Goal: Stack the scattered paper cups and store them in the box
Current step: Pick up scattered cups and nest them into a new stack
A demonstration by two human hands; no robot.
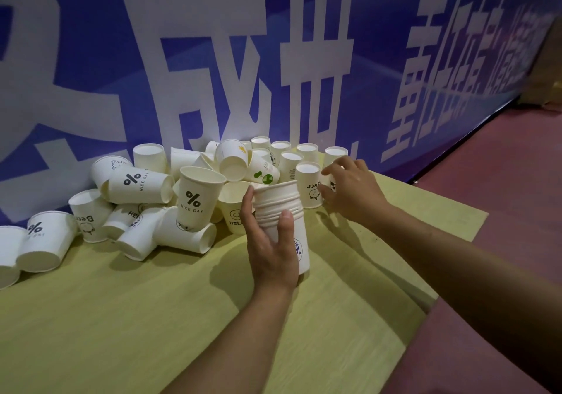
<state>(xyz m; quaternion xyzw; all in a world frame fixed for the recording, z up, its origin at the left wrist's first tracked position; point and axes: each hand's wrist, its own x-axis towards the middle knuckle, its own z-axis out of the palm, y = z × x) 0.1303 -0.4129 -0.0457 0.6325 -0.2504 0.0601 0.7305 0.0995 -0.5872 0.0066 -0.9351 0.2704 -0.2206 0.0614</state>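
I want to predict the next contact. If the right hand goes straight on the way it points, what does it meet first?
Probably the upside-down cup with the panda print, already at the right hand's fingertips; contact itself is unclear.

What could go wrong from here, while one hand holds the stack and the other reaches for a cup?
1. The right hand reaches among upside-down cups standing close together; it may knock the Bear cup over.
2. The stack in the left hand leans and could slip.
3. The loose pile could roll if bumped.
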